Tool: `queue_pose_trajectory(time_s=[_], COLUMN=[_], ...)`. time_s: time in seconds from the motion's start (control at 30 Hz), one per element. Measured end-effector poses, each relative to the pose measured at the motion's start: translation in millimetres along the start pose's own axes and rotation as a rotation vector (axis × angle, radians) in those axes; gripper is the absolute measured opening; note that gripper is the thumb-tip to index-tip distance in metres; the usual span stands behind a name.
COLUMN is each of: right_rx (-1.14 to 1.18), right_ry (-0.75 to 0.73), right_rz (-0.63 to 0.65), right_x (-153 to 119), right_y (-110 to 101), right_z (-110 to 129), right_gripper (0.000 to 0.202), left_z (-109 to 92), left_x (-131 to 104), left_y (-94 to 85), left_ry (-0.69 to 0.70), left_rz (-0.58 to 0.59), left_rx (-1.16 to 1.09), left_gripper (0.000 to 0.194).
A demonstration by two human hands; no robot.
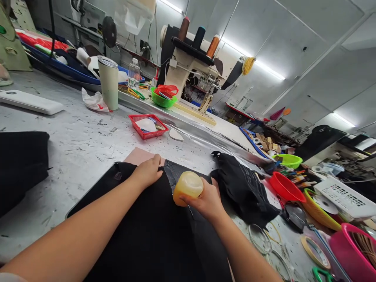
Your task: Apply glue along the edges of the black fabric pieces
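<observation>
My right hand (208, 197) is wrapped round a translucent bottle (188, 185) with yellowish-orange liquid in it. The bottle is tilted with its base toward me, so its tip is hidden. Under it runs a shiny dark strip along the edge of black fabric (147, 235). My left hand (148, 171) is closed at the upper edge of that fabric, fingers curled and pressed down on it. A pinkish sheet (133, 156) shows beneath, just beyond my left hand. To the right of my right hand lies a crumpled black fabric piece (241, 184).
Another black cloth (22, 166) lies at the left. A red basket (149, 131), a tumbler (109, 84) and a green bowl (164, 100) stand ahead, before a sewing machine (188, 58). Tape rolls (315, 252), a red bowl (286, 187) and a pink tub (343, 246) crowd the right.
</observation>
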State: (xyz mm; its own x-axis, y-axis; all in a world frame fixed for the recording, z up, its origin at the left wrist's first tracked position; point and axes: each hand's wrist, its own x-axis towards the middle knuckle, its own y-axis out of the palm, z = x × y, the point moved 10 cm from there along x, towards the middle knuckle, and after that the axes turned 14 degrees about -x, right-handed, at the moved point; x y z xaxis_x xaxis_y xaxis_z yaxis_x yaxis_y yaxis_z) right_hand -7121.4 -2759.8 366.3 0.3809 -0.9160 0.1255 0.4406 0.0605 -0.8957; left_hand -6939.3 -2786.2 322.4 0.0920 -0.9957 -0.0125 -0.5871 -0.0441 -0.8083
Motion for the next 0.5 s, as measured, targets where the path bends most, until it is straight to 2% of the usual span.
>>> queue_pose_trajectory(time_s=[0.23,0.5], right_rx=[-0.066,0.083], right_ry=[-0.114,-0.062], right_rz=[-0.035,0.006], right_x=[-39,-72], right_y=[-13,-19], right_z=[-3,-17], right_gripper=[0.039,0.042], left_z=[0,0], left_x=[6,9], left_y=[-0.4,-5.1], left_ry=[0.047,0.095], left_rz=[-0.039,-0.09], left_rx=[0.0,-0.103], left_gripper=[0.023,0.018])
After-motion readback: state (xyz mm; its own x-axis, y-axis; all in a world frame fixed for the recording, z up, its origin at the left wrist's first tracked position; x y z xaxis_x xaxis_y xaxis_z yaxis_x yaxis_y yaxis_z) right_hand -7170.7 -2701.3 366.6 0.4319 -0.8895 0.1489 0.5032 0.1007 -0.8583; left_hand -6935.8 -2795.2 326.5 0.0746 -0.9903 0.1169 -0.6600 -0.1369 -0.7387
